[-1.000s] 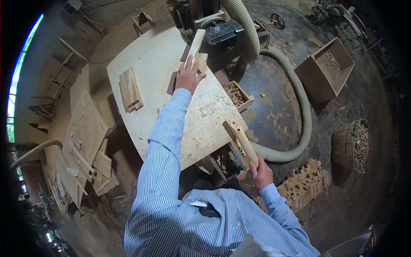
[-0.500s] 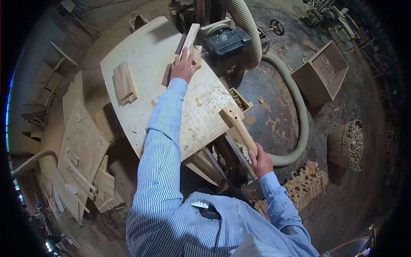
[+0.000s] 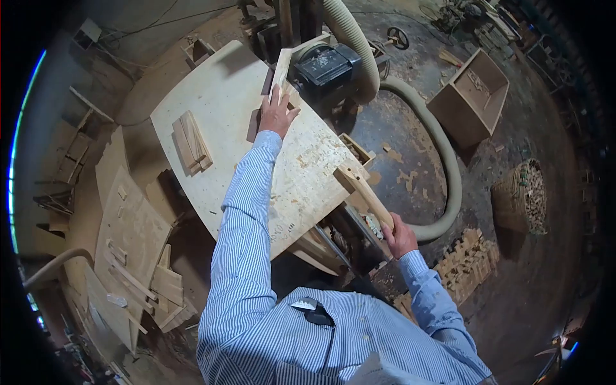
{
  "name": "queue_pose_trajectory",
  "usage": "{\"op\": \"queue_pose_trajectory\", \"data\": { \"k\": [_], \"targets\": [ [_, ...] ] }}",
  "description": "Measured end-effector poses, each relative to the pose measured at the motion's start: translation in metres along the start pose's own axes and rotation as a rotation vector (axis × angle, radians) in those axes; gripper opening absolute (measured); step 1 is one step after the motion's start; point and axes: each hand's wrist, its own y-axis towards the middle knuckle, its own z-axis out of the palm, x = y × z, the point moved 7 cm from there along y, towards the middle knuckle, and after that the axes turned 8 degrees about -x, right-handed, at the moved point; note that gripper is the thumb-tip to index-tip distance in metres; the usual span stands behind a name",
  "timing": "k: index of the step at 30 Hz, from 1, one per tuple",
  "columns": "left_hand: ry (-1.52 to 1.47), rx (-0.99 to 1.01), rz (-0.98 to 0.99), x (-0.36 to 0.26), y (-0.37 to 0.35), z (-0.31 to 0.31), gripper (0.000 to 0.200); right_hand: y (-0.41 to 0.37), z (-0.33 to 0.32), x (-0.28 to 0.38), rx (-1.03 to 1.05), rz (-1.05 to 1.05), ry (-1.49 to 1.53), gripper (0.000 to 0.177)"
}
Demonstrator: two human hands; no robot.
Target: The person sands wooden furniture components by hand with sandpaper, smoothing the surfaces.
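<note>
My left hand (image 3: 275, 117) lies with fingers spread at the lower end of a light wooden piece (image 3: 281, 69), beside the black motor (image 3: 327, 65) at the table's far edge. A darker block (image 3: 254, 126) sits just left of that hand. Fingers wrapped round its near end, my right hand (image 3: 400, 237) grips a long wooden handle (image 3: 370, 197), whose other end meets the near right corner of the pale tabletop (image 3: 237, 160). A few stacked wood pieces (image 3: 190, 142) rest on the left of the tabletop.
A ribbed hose (image 3: 453, 173) curves over the floor on the right. Beyond it stand an open wooden box (image 3: 471, 96) and a basket of offcuts (image 3: 513, 202). Piled wood blocks (image 3: 467, 263) lie at lower right, boards (image 3: 138, 224) at left.
The view has shifted slightly, so the table and machine appear moved. Both hands keep nearly the same places on the wood and the handle.
</note>
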Motion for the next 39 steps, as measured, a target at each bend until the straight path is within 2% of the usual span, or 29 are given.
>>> {"op": "queue_pose_trajectory", "data": {
  "k": [6, 8, 10, 12, 14, 16, 18, 20, 22, 24, 27, 30, 32, 34, 35, 36, 38, 39],
  "targets": [
    [-0.036, -0.026, 0.033, -0.006, -0.007, -0.013, 0.064, -0.003, -0.01, 0.008, 0.011, 0.011, -0.026, 0.046],
    [-0.071, 0.0, 0.019, -0.009, -0.015, -0.022, 0.067, -0.003, -0.011, 0.004, -0.021, -0.001, -0.054, 0.051],
    [-0.072, -0.02, -0.031, -0.008, -0.025, -0.036, 0.075, 0.011, -0.01, 0.008, -0.024, 0.073, -0.05, 0.053],
    [-0.03, 0.029, -0.062, -0.01, -0.038, -0.042, 0.081, 0.043, -0.028, 0.047, -0.29, -0.17, 0.052, 0.051],
    [-0.031, 0.032, -0.205, 0.0, -0.043, -0.039, 0.084, 0.095, -0.029, 0.091, -0.306, -0.219, 0.159, 0.051],
    [-0.03, 0.095, -0.233, 0.0, -0.041, -0.035, 0.086, 0.159, -0.007, 0.125, -0.211, -0.274, 0.234, 0.051],
    [-0.066, 0.094, -0.24, 0.0, -0.038, -0.032, 0.085, 0.223, 0.03, 0.156, -0.08, -0.166, 0.399, 0.054],
    [-0.073, 0.113, -0.245, -0.001, -0.035, -0.033, 0.084, 0.282, 0.068, 0.189, -0.003, -0.25, 0.358, 0.058],
    [-0.076, 0.13, -0.251, -0.001, -0.035, -0.036, 0.083, 0.33, 0.107, 0.208, -0.057, -0.221, 0.407, 0.057],
    [-0.116, 0.134, -0.27, -0.001, -0.033, -0.036, 0.083, 0.356, 0.123, 0.238, 0.069, -0.135, 0.302, 0.059],
    [-0.104, 0.17, -0.283, -0.003, -0.031, -0.038, 0.083, 0.378, 0.161, 0.248, 0.062, -0.164, 0.315, 0.06],
    [-0.111, 0.166, -0.291, -0.003, -0.031, -0.038, 0.084, 0.388, 0.165, 0.254, 0.147, -0.179, 0.208, 0.06],
    [-0.107, 0.166, -0.294, -0.003, -0.03, -0.039, 0.084, 0.391, 0.151, 0.257, 0.129, -0.138, 0.242, 0.054],
    [-0.11, 0.168, -0.29, -0.005, -0.028, -0.038, 0.085, 0.397, 0.154, 0.251, 0.264, -0.056, 0.238, 0.067],
    [-0.112, 0.17, -0.298, -0.004, -0.028, -0.037, 0.085, 0.4, 0.145, 0.25, 0.141, -0.036, 0.319, 0.053],
    [-0.114, 0.171, -0.304, -0.004, -0.027, -0.039, 0.085, 0.406, 0.147, 0.244, 0.133, -0.032, 0.32, 0.053],
    [-0.147, 0.196, -0.308, -0.006, -0.025, -0.042, 0.084, 0.424, 0.143, 0.211, -0.001, 0.232, 0.624, 0.038],
    [-0.136, 0.167, -0.301, -0.006, -0.024, -0.042, 0.083, 0.424, 0.132, 0.206, 0.01, 0.127, 0.635, 0.031]
  ]
}}
